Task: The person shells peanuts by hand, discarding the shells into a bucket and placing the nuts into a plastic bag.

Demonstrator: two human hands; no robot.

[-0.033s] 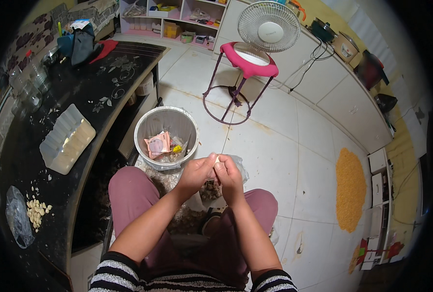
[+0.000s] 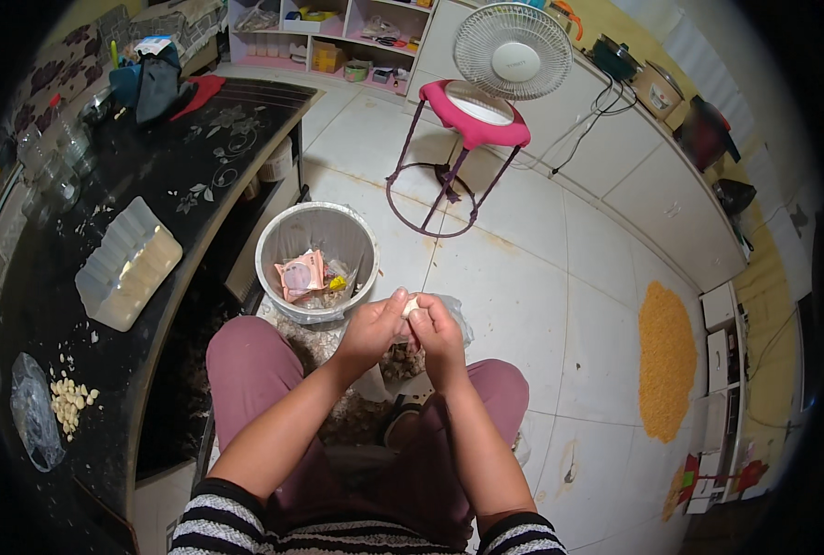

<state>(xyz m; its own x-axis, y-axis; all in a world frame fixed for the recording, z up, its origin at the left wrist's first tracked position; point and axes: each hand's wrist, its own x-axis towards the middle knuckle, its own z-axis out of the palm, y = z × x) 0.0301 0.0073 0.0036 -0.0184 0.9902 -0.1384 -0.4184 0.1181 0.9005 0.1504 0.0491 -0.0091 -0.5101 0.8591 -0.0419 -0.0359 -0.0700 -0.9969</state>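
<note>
Between my knees, my left hand (image 2: 379, 326) and my right hand (image 2: 438, 339) meet, fingers bent and thumbs close together. They pinch a small whitish garlic clove (image 2: 411, 307) from both sides. Beneath them lies a clear plastic bag (image 2: 455, 319) with brownish, papery bits (image 2: 399, 363) near it, partly covered by my hands. Similar pale cloves (image 2: 71, 403) form a small heap on the black table (image 2: 190, 157) to my left, beside a crumpled clear bag (image 2: 35, 412).
A grey bin (image 2: 266, 233) with wrappers stands just ahead of my left knee. On the table sits a translucent plastic tray (image 2: 130, 268). Farther off, a white fan (image 2: 514, 57) rests on a pink stool (image 2: 477, 116). Yellow grains (image 2: 666, 361) are spread over the floor at right.
A little more of the pale clove shows between my thumbs. My fingers have shifted slightly; everything else stays in place.
</note>
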